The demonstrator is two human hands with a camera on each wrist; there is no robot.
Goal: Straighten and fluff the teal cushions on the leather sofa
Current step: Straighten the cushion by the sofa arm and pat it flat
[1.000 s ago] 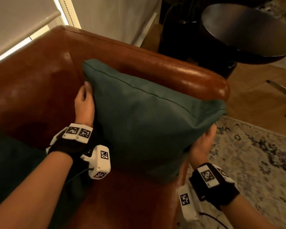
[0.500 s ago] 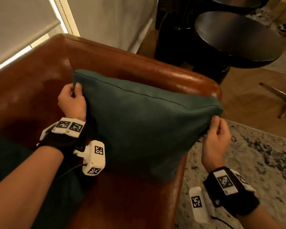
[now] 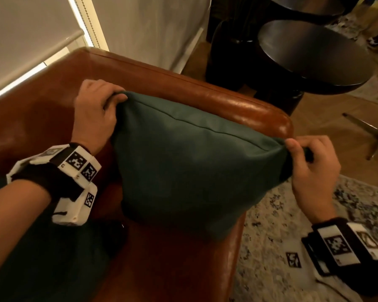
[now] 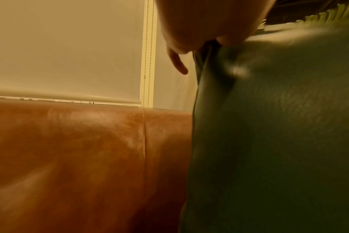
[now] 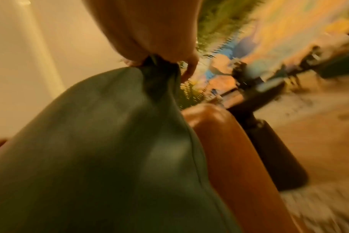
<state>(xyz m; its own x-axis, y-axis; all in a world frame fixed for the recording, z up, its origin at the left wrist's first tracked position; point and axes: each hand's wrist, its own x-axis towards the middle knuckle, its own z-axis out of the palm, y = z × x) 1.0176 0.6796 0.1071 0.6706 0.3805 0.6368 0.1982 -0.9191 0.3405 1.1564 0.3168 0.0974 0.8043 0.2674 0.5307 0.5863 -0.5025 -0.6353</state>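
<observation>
Teal cushion (image 3: 194,168) standing upright at right end of leather sofa (image 3: 205,269), leaning against armrest. Left hand (image 3: 94,110) and right hand (image 3: 312,164) now pinching its 2 top corners, having shifted up from sides. Likely pulling corners out to square shape. Second teal cushion lying at seat's left edge.

the teal cushion (image 3: 190,162) is matt woven cloth, soft and faintly grainy, with a stitched seam along its top edge. the sofa (image 3: 238,105) is brown leather, smooth and glossy, catching highlights on the armrest. the round table (image 3: 314,55) has a dark, smooth top with a dull sheen. the rug (image 3: 282,225) looks like flat, mottled textile, and the floor (image 3: 327,118) is wood. the window blind (image 3: 26,29) is plain matt fabric.
</observation>
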